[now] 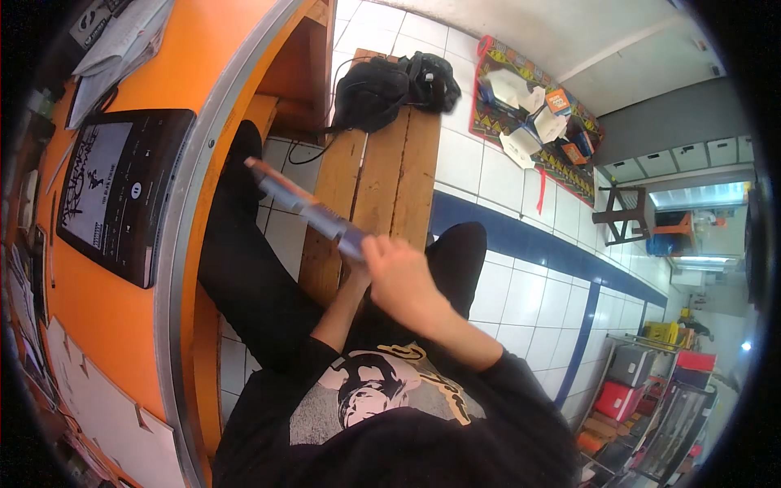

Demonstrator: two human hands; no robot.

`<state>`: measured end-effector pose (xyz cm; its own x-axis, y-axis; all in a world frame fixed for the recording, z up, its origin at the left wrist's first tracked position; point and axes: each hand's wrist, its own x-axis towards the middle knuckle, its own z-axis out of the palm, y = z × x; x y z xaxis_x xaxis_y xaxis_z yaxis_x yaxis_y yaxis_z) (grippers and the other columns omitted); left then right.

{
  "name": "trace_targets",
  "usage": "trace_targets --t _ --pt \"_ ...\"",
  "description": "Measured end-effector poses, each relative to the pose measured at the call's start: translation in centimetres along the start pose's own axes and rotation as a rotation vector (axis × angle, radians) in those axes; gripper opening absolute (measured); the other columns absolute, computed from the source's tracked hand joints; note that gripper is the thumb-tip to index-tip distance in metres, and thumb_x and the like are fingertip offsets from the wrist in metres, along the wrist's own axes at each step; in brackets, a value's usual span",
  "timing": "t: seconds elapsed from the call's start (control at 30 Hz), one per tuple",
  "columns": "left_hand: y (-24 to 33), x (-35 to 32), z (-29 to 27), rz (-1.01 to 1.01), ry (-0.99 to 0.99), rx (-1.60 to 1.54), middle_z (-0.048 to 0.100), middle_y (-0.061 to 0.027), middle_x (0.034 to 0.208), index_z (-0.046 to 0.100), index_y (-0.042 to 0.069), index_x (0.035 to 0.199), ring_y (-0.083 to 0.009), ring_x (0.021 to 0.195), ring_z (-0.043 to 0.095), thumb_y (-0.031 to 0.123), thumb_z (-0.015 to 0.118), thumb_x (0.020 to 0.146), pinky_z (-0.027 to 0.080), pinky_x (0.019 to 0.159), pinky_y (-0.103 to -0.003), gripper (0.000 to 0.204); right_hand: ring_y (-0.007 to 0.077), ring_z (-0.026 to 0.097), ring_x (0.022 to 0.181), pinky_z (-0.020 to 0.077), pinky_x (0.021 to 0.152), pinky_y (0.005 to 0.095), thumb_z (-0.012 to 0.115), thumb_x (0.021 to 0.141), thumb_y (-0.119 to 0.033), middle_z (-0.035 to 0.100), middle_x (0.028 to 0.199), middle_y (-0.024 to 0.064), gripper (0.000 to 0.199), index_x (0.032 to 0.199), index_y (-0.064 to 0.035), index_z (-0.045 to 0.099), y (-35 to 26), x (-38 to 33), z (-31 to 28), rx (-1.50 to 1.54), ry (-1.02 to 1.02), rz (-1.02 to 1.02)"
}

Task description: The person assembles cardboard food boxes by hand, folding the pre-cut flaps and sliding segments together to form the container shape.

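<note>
Both hands are together over my lap at a long, narrow, flat piece (313, 213), grey-blue with an orange-brown edge. It slants up and away to the left and is smeared by motion, so its exact kind is unclear. My right hand (399, 275) is closed around its near end. Beneath and to the left of it is my left hand (356, 270), mostly covered by the right hand and the piece; its fingers are hidden. The far end of the piece hangs over my left leg, close to the orange table's edge.
On the orange table (122, 317) at left lie a tablet (122, 191), papers (122, 49) and cut card sheets (114, 398). A wooden bench (378, 179) bears a black bag (370, 93). Beyond are a patterned mat (488, 114) with opened boxes, a stool (625, 215) and a loaded shelf (598, 390).
</note>
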<state>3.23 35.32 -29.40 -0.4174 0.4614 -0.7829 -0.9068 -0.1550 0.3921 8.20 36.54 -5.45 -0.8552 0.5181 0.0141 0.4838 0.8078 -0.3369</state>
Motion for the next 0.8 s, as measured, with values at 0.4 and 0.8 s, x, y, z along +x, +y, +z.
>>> trace_targets --t 0.4,0.8 --pt "3.5 -1.7 0.9 0.159 0.094 0.18 0.057 -0.017 0.113 0.046 -0.004 0.123 -0.0314 0.1 0.061 0.02 0.048 0.093 0.054 0.082 -0.043 0.038 0.0404 0.057 0.074 0.0459 0.064 0.0474 0.06 0.076 -0.006 0.057 0.074 0.0199 0.015 0.085 -0.002 0.049 9.9 4.6 -0.5 -0.029 0.181 0.136" --pt "2.9 -2.7 -0.4 0.223 0.166 0.3 0.057 -0.0157 0.11 0.05 -0.005 0.114 -0.0274 0.099 0.058 -0.001 0.06 0.07 0.048 0.084 -0.038 0.045 0.0363 0.062 0.072 0.0473 0.062 0.0472 0.059 0.074 -0.009 0.063 0.078 0.0167 0.013 0.085 -0.0038 0.056 18.8 6.8 18.3 -0.022 0.298 0.269"
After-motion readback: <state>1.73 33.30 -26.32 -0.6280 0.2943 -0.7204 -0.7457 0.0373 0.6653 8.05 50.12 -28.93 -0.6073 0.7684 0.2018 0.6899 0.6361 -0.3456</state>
